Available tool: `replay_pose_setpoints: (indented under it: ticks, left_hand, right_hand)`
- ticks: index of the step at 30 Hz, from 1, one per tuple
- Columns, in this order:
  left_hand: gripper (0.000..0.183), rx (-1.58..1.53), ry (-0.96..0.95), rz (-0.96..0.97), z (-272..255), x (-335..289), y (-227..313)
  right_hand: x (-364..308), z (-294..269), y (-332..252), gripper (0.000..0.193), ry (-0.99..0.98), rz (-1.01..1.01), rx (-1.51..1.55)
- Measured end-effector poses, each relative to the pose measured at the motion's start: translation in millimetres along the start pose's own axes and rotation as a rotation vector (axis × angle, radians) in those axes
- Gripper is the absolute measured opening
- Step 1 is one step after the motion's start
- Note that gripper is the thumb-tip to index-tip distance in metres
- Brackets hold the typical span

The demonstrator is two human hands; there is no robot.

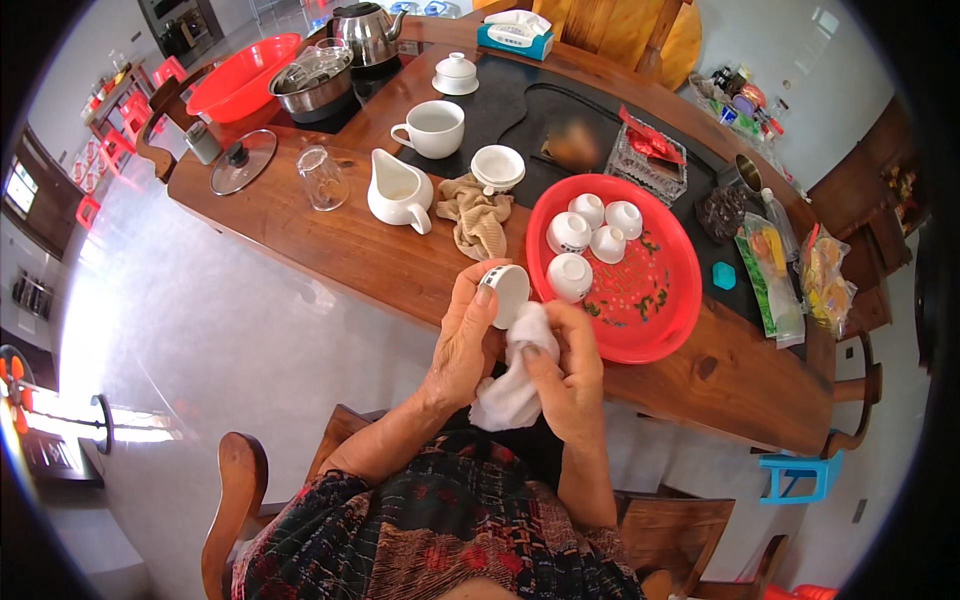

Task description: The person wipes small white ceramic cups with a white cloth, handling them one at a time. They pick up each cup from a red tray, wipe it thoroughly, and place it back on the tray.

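My left hand is closed round a small white teacup with a dark pattern near its rim, its mouth tilted toward the right. A white cloth is pinched in my right hand, and its upper end touches the cup's edge. Just beyond, to the right, a round red tray with a printed plant pattern carries several white teacups, most of them upside down. A crumpled tan cloth lies on the table beyond my left hand.
Left of the tan cloth stand a white pitcher, a white mug and a clear glass. A white lidded bowl, a steel pot, a kettle and a red basin are farther back. Snack packets lie right.
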State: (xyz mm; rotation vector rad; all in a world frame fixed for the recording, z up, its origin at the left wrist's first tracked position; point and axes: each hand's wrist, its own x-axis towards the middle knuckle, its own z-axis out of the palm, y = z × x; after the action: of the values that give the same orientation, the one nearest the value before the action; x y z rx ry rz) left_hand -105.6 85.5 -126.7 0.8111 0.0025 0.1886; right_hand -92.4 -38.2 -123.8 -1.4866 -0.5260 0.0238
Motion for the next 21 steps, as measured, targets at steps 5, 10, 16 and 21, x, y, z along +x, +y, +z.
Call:
replay_pose_setpoints:
  ticks: [5, 10, 16, 21]
  left_hand:
    - [0.038, -0.010, 0.058, -0.108, -3.5, -4.9, -4.9]
    - [0.041, -0.020, -0.013, -0.187, 1.8, -17.0, -6.4]
    - [0.040, -0.045, 0.019, -0.175, 16.4, -12.9, 12.1]
    - [0.043, -0.035, -0.054, -0.155, 3.5, -11.1, 5.5]
  right_hand:
    - [15.2, -0.7, -1.8, 0.028, 0.538, -0.174, 0.177]
    - [19.6, 0.4, 2.3, 0.040, 0.442, -0.186, -0.250]
    - [10.7, 5.5, -1.7, 0.046, 0.122, -0.529, -0.652]
    - [7.2, -14.5, 1.8, 0.027, 0.236, -0.473, -0.572]
